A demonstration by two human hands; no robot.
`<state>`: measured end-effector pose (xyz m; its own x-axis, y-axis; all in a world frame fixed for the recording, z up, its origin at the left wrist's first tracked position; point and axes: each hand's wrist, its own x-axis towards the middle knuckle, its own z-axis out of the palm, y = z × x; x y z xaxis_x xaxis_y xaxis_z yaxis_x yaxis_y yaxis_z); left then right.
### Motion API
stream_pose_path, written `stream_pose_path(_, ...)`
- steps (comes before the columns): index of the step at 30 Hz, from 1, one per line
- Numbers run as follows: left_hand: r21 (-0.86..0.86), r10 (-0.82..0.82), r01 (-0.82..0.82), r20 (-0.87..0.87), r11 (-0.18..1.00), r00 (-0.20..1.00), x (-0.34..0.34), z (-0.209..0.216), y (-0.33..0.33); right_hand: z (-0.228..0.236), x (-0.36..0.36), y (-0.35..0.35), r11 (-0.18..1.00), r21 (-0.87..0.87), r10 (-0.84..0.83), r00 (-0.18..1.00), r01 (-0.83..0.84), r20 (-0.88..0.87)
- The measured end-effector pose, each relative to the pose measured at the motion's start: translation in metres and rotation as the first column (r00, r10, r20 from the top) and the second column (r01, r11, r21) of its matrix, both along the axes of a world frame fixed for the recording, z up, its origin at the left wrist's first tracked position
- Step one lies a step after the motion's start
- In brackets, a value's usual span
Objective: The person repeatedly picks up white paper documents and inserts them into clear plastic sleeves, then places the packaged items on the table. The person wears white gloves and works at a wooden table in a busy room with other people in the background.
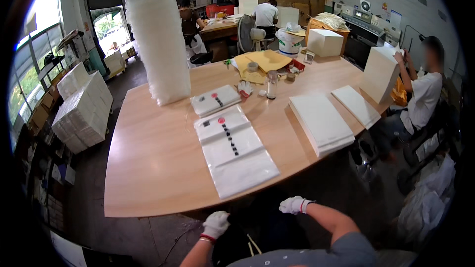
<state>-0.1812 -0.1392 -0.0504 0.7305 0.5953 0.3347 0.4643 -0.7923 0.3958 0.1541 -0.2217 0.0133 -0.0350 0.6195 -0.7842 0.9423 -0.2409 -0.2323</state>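
My left hand [216, 225], in a white knit glove with a red cuff edge, is below the table's front edge, over my dark lap. Its fingers are curled in, and no object shows in them. My right hand [295, 204], gloved the same way, is farther right at about the same height, fingers also curled with nothing visible in them. Nearest to both, on the table [148, 168], lies a flat stack of clear printed plastic bags [237, 153] with a red mark and black characters. A second bag stack [215, 100] lies behind it, touching neither hand.
A tall white stack of thin sheets [158, 44] stands at the table's left. White board stacks [321, 123] and a smaller one [355, 105] lie right. A glass jar [271, 85] stands mid-table. At right, a person [420, 94] handles a tall white block [380, 74]. Wrapped white bundles [84, 109] stand left.
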Motion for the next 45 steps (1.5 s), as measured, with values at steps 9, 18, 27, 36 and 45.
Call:
stream_pose_path(9, -0.372, 0.476, -0.728, -0.572, 0.575, 0.668, -0.010, -0.060, -0.048, 0.038, -0.004, -0.124, 0.981, -0.093, 0.149, 0.968, -0.170, -0.200)
stream_pose_path(18, -0.382, 0.388, -0.702, -0.629, 0.601, 0.674, -0.024, -0.034, -0.048, 0.056, 0.126, -0.035, 0.870, 0.476, 0.057, 0.986, -0.126, 0.157)
stream_pose_path(27, -0.343, 0.258, -0.565, -0.636, 0.750, 0.728, -0.012, 0.001, -0.076, 0.032, 0.408, 0.071, 0.008, 0.865, -0.897, 0.386, 0.503, -0.216)
stream_pose_path(36, 0.244, 0.420, -0.401, -0.030, 0.883, 0.907, 0.018, -0.048, -0.068, 0.009, 0.481, 0.131, 0.194, 0.723, -0.971, 0.237, 0.663, 0.042)
stream_pose_path(45, 0.002, 0.498, -0.780, -0.770, 0.626, 0.398, 0.041, -0.019, -0.074, 0.009, 0.459, 0.150, 0.225, 0.801, -0.934, 0.357, 0.554, 0.015)
